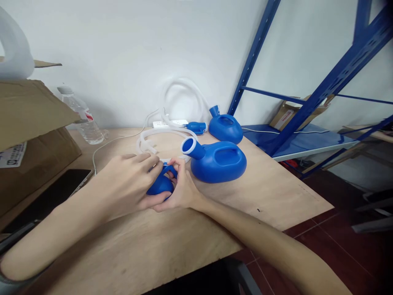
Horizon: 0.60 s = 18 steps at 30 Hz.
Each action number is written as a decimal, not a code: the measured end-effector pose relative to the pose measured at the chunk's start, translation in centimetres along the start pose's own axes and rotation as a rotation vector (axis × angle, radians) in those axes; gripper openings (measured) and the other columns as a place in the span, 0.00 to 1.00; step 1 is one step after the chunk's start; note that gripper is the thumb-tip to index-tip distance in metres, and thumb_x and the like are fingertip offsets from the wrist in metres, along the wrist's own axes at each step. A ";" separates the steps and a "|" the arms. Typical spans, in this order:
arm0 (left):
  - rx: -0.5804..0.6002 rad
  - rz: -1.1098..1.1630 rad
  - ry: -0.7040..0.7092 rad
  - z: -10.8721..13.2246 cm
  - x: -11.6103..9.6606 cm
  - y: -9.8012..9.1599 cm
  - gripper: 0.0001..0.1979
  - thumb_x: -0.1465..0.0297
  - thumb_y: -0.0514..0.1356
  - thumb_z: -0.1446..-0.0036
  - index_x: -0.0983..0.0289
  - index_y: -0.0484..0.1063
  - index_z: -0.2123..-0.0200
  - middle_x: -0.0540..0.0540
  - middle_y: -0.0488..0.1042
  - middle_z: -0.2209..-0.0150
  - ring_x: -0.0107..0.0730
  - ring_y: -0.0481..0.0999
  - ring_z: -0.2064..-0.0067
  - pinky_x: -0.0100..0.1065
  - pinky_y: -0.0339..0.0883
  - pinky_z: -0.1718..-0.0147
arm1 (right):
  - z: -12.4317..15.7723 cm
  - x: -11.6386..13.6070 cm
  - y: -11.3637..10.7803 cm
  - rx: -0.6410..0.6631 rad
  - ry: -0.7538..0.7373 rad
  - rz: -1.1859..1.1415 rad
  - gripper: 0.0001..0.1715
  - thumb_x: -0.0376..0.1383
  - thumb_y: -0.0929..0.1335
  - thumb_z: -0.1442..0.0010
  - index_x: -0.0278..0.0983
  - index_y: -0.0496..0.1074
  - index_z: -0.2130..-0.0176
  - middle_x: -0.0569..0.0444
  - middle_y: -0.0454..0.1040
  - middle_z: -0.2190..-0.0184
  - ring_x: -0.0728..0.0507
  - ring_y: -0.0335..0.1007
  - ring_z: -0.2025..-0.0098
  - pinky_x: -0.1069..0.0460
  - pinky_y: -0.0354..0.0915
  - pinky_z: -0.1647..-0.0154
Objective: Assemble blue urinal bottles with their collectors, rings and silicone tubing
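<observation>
My left hand point(129, 180) and right hand point(181, 190) meet nearest me on the plywood bench point(172, 250). Both are curled closed around a small blue plastic fitting point(160, 186), fingertips pinching its top. Just beyond them lies a blue urinal bottle point(218, 162), its white-rimmed spout angled toward my hands. Behind that I see a coiled white hose point(153, 132), a second blue bottle point(225, 128) and a white power strip point(170, 123) by the wall. Far left, a water bottle point(82, 119) stands beside a cardboard box point(27, 114).

I see the small blue part point(159, 186) mostly covered by my left hand point(129, 180) and right hand point(181, 190); white jug point(14, 49) upper left cropped; box label point(12, 155) unreadable.
</observation>
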<state>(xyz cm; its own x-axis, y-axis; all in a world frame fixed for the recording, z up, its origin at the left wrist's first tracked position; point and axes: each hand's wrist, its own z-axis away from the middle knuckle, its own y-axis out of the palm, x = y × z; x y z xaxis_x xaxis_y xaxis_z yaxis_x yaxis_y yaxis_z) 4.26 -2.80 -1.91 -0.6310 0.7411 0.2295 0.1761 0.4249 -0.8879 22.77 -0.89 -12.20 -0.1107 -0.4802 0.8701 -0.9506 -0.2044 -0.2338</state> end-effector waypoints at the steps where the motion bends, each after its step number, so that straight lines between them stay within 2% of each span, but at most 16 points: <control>1: 0.011 -0.066 0.035 0.0 0.1 0.1 0.26 0.47 0.55 0.34 0.64 0.78 0.58 0.60 0.78 0.64 0.47 0.77 0.65 0.42 0.64 0.71 | 0.0 0.0 0.0 -0.003 -0.022 -0.003 0.63 0.45 0.84 0.74 0.46 0.53 0.46 0.52 0.71 0.50 0.40 0.78 0.54 0.39 0.79 0.50; 7: 0.029 -0.295 0.171 -0.4 -0.2 -0.9 0.22 0.53 0.54 0.32 0.64 0.76 0.65 0.57 0.74 0.69 0.41 0.72 0.71 0.42 0.61 0.72 | 0.1 0.0 -0.1 0.011 -0.031 0.062 0.64 0.45 0.84 0.75 0.46 0.52 0.46 0.54 0.71 0.54 0.41 0.78 0.59 0.40 0.79 0.55; 13: -0.001 -0.283 0.202 -0.5 -0.6 -1.1 0.24 0.52 0.52 0.31 0.62 0.76 0.70 0.57 0.70 0.73 0.40 0.70 0.70 0.43 0.60 0.71 | 0.1 -0.1 -0.1 0.028 -0.051 0.063 0.65 0.42 0.84 0.75 0.46 0.51 0.46 0.55 0.70 0.54 0.42 0.77 0.59 0.42 0.78 0.56; 18: 0.034 -0.286 0.240 -0.7 -0.8 -1.3 0.25 0.54 0.51 0.30 0.62 0.76 0.73 0.59 0.72 0.72 0.42 0.69 0.71 0.45 0.60 0.71 | 0.1 -0.5 -0.1 0.016 -0.135 0.111 0.65 0.42 0.85 0.74 0.47 0.50 0.45 0.56 0.68 0.55 0.44 0.74 0.62 0.43 0.77 0.58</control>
<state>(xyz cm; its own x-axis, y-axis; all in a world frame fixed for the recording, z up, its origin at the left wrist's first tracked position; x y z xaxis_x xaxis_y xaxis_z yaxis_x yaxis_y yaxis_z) 5.04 -3.58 -0.66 -0.4553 0.6973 0.5536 -0.0097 0.6179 -0.7862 22.99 -0.75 -12.66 -0.1736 -0.6106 0.7727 -0.9297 -0.1573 -0.3331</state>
